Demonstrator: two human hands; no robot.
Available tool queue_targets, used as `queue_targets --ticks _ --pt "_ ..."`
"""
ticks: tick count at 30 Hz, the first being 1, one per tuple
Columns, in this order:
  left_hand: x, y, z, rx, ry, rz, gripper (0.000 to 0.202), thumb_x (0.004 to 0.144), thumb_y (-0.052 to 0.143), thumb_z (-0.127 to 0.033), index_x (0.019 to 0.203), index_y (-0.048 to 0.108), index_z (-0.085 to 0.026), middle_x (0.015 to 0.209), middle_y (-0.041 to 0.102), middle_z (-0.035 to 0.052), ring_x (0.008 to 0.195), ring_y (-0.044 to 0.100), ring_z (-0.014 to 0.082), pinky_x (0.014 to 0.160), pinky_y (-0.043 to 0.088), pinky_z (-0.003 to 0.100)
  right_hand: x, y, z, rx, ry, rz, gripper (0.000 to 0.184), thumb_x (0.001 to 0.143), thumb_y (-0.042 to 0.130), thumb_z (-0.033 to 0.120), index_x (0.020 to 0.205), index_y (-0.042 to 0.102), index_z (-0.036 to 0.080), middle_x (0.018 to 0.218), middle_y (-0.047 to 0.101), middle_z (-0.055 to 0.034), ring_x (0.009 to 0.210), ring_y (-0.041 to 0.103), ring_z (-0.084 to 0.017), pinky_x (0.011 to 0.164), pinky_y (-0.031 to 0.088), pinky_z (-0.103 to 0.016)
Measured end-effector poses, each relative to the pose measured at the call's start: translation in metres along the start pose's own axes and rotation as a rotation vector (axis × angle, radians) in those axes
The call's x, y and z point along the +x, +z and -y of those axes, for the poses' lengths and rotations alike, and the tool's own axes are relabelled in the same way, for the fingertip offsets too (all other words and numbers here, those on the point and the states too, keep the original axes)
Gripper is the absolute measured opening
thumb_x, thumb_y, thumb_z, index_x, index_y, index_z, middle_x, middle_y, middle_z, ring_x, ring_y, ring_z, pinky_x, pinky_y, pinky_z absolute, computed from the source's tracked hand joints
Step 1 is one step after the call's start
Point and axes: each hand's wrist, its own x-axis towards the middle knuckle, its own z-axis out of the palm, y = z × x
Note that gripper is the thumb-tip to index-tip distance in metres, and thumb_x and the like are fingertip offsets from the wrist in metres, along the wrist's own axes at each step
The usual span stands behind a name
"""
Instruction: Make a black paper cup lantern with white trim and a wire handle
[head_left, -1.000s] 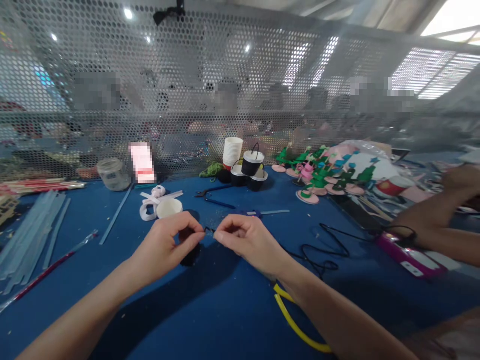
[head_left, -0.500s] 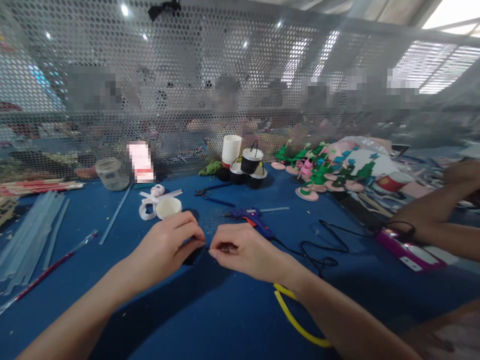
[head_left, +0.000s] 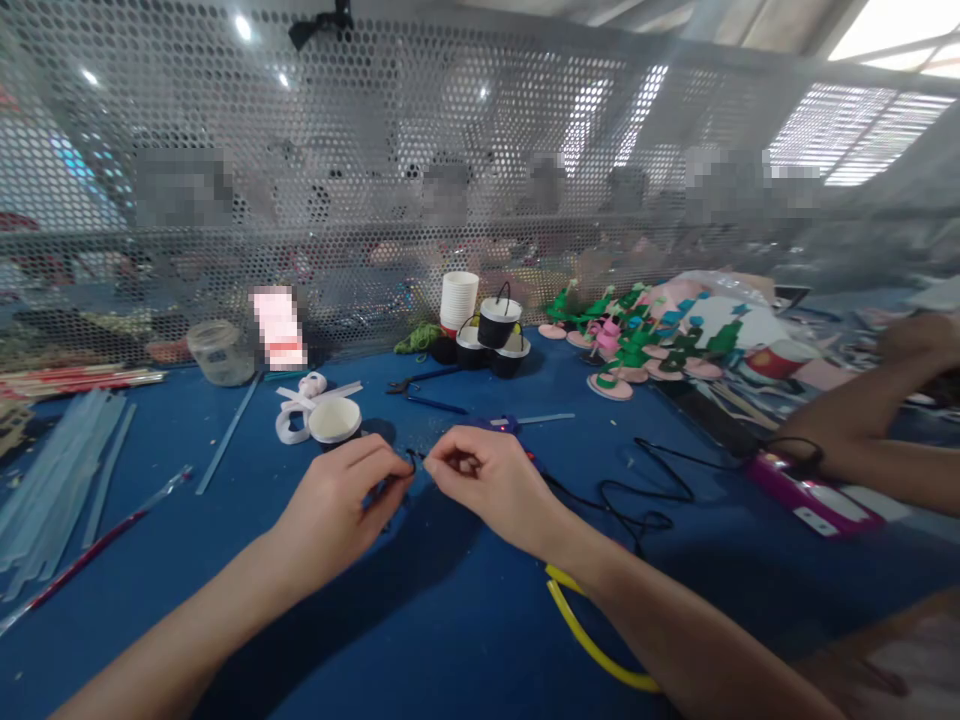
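My left hand (head_left: 337,500) and my right hand (head_left: 487,482) meet over the middle of the blue table (head_left: 420,620). Both are closed in a pinch on a thin black wire (head_left: 415,459) stretched between their fingertips. A small dark object sits under my left fingers, mostly hidden. A white-rimmed black cup (head_left: 334,422) stands just beyond my left hand. The blue glue gun (head_left: 510,424) lies behind my right hand, its black cord (head_left: 637,490) trailing to the right.
A stack of white cups (head_left: 459,298) and black mini buckets (head_left: 498,322) stand by the perforated screen (head_left: 420,180). Green and pink foam pieces (head_left: 637,350) lie at right. Another person's arm (head_left: 862,430) rests by a pink device (head_left: 814,498). Clear glue sticks (head_left: 52,480) lie at left, yellow tubing (head_left: 592,640) near me.
My hands have stayed together on the wire, shifting slightly down and then back up. The dark object has become more hidden under my left fingers.
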Motion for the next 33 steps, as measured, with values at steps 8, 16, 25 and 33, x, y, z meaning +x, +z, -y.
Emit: queue_targets --ticks 8,16,25,33 --pt "0.005 -0.014 0.003 0.044 0.021 0.114 0.014 0.082 0.044 -0.016 0.075 0.056 -0.015 0.074 0.056 0.0035 0.068 0.051 0.0121 0.061 0.041 0.022 -0.002 -0.007 0.002 -0.067 -0.161 0.249 0.013 0.07 0.051 0.007 0.061 0.055 0.015 0.057 0.047 0.0036 0.051 0.041 -0.007 0.051 0.033 -0.019" --pt "0.006 -0.008 0.004 -0.146 -0.159 0.136 0.013 0.079 0.049 -0.019 0.069 0.055 -0.016 0.062 0.053 -0.0015 0.055 0.047 0.0079 0.051 0.037 0.017 0.001 -0.006 -0.001 0.273 0.113 0.176 0.011 0.073 0.054 0.021 0.065 0.054 0.015 0.055 0.046 0.0048 0.048 0.039 -0.005 0.045 0.032 -0.017" --pt "0.0 -0.001 -0.002 0.126 0.074 0.041 0.014 0.081 0.045 -0.016 0.073 0.057 -0.016 0.068 0.056 0.0027 0.064 0.05 0.0121 0.059 0.04 0.023 0.0 -0.003 -0.001 -0.175 -0.122 0.092 0.013 0.069 0.05 0.007 0.059 0.055 0.015 0.056 0.048 0.003 0.052 0.041 -0.008 0.051 0.032 -0.019" --pt "0.007 -0.014 0.004 -0.07 -0.082 0.187 0.013 0.08 0.047 -0.017 0.07 0.055 -0.015 0.064 0.051 -0.0007 0.057 0.046 0.0084 0.052 0.037 0.018 -0.002 -0.007 0.001 0.146 -0.005 0.292 0.011 0.072 0.053 0.015 0.061 0.055 0.014 0.055 0.046 0.0041 0.049 0.038 -0.005 0.046 0.032 -0.016"
